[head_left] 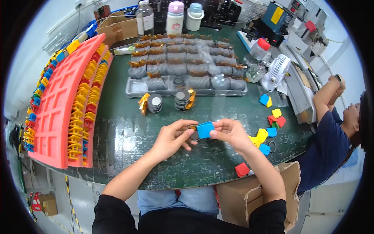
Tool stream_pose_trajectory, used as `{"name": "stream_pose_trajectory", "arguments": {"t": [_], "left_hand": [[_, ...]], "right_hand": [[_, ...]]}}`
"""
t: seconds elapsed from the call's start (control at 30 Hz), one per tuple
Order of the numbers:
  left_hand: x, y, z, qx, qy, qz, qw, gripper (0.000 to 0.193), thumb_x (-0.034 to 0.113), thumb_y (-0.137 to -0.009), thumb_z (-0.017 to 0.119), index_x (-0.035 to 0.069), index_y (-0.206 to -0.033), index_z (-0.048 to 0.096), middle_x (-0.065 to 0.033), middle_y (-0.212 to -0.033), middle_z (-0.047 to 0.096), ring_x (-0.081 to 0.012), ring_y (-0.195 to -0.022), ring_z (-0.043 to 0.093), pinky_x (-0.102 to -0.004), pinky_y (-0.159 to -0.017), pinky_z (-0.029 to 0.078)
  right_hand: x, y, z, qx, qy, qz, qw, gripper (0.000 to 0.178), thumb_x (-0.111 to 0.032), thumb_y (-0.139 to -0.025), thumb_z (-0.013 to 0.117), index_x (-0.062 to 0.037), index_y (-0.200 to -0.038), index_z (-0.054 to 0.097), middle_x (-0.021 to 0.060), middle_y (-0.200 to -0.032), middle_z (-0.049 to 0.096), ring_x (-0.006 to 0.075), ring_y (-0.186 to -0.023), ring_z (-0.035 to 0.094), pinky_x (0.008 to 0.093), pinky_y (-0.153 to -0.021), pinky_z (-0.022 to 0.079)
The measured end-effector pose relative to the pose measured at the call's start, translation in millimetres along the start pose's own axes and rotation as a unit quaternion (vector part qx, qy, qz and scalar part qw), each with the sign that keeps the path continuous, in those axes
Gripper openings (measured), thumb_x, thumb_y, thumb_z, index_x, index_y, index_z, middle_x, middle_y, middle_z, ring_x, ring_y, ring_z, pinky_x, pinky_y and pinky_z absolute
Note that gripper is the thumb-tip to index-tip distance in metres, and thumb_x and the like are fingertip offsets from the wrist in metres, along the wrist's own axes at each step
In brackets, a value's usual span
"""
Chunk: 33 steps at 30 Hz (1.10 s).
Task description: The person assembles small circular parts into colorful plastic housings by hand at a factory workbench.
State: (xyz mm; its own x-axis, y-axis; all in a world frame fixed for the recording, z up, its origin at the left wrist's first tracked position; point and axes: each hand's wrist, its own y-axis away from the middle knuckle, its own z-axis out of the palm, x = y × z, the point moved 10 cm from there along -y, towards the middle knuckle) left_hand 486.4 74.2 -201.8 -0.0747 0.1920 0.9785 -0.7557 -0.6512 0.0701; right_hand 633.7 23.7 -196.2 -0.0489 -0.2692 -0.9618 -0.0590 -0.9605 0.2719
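Over the near middle of the green table [132, 156], my left hand [168, 141] pinches a round grey disc [194, 136] with a bit of orange film at its edge. Against the disc, my right hand [233, 134] grips a flat blue plastic piece [205, 130] with rounded corners between thumb and fingers. The two parts meet or overlap; whether they are joined I cannot tell. Just beyond my hands stand two short stacks of grey discs, the left stack [155, 102] and the right stack [181, 100], each with orange film tails.
A clear tray [136, 89] holds rows of discs at the back. Pink foam racks [54, 117] with coloured pieces lean at left. Loose yellow pieces [261, 135] and a red piece [242, 169] lie right, near a white fan [277, 70]. A cardboard box [237, 195] and another person [327, 128] are at right.
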Motion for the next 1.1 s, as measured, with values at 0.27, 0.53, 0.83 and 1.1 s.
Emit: {"name": "stream_pose_trajectory", "arguments": {"t": [0.27,0.53,0.83,1.1], "left_hand": [[-5,11,-19,0.059,0.008,0.008,0.998,0.024,0.011,-0.095,0.053,0.000,-0.116,0.055,-0.0109,-0.094,0.063,-0.0157,-0.073,0.064,-0.0239,-0.054,0.053],[-5,15,4,0.054,0.196,0.018,0.979,0.030,0.012,-0.084,0.060,-0.002,-0.110,0.054,-0.0047,-0.081,0.055,-0.0162,-0.074,0.060,-0.0303,-0.067,0.050],[-42,9,-4,0.085,0.339,-0.106,0.931,0.033,0.015,-0.093,0.054,0.004,-0.124,0.049,0.0002,-0.087,0.054,-0.0120,-0.079,0.059,-0.0280,-0.070,0.051],[-41,10,0,0.090,0.256,-0.121,0.955,0.033,0.018,-0.092,0.056,0.003,-0.122,0.049,-0.0003,-0.084,0.053,-0.0114,-0.077,0.057,-0.0268,-0.068,0.049]], "right_hand": [[-74,0,-84,0.244,0.362,-0.272,0.858,0.043,-0.032,-0.084,0.068,-0.0040,-0.114,0.055,0.0111,-0.104,0.059,0.0241,-0.097,0.060,0.0357,-0.086,0.046],[-33,7,-217,0.424,0.653,-0.132,0.613,0.051,-0.019,-0.079,0.067,-0.0058,-0.124,0.047,0.0133,-0.133,0.045,0.0306,-0.133,0.034,0.0549,-0.106,0.028],[-51,6,-146,0.298,0.539,-0.207,0.760,0.016,-0.003,-0.075,0.065,-0.0068,-0.087,0.054,0.0133,-0.095,0.054,0.0350,-0.092,0.057,0.0437,-0.078,0.047],[-52,6,-112,0.236,0.486,-0.223,0.812,0.037,0.000,-0.072,0.068,-0.0061,-0.105,0.050,0.0150,-0.105,0.050,0.0373,-0.096,0.056,0.0438,-0.081,0.047]]}}
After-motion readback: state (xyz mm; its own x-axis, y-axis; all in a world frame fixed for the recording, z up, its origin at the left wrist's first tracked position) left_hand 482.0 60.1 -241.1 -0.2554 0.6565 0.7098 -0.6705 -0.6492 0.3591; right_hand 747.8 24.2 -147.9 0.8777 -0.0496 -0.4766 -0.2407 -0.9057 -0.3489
